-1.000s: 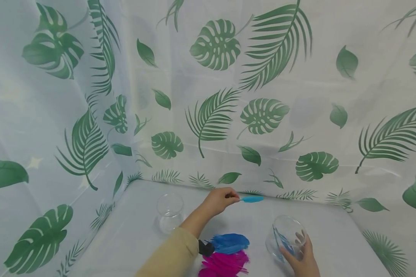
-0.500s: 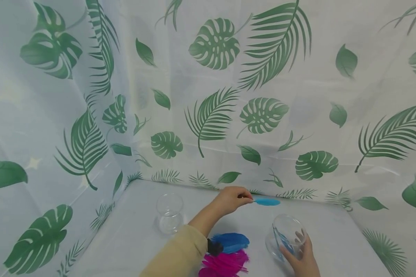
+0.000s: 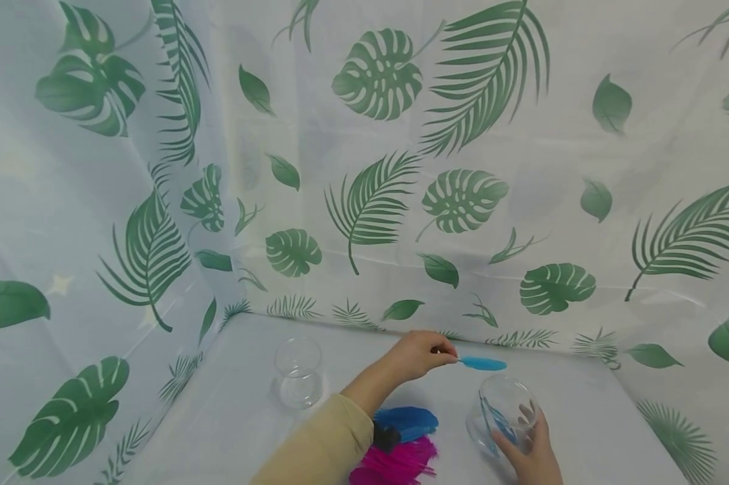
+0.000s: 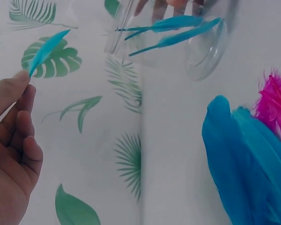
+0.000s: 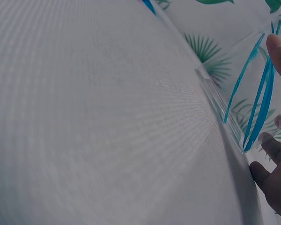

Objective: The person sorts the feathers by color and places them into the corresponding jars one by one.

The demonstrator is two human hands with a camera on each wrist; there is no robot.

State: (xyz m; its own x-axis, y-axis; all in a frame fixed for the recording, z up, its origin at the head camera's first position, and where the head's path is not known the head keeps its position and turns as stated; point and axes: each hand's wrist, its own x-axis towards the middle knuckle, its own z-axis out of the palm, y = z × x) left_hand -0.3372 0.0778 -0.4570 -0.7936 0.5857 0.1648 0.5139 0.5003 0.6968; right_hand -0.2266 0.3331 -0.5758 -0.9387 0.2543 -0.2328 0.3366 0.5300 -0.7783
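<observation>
My left hand (image 3: 419,353) pinches a bright blue feather (image 3: 484,364) by its quill, its vane pointing right, just beyond and above a clear glass cup (image 3: 502,402). In the left wrist view the same feather (image 4: 48,50) stands up from between thumb and forefinger. My right hand (image 3: 533,450) grips the cup from its right side, thumb at the front and fingers behind. Inside the cup lean several blue feathers (image 4: 178,24), quills toward the rim; the right wrist view shows these feathers (image 5: 264,101) beside the right fingers.
A second clear glass cup (image 3: 299,378) stands at the left of the white table (image 3: 243,377). Blue feathers (image 3: 411,422) lie piled in front of the left forearm, with magenta feathers (image 3: 397,463) nearer the front edge. Leaf-printed cloth (image 3: 376,222) walls the back and sides.
My left hand has carried the blue feather rightward and slightly nearer, until it is close to the cup's rim. The right hand and its cup have stayed in place.
</observation>
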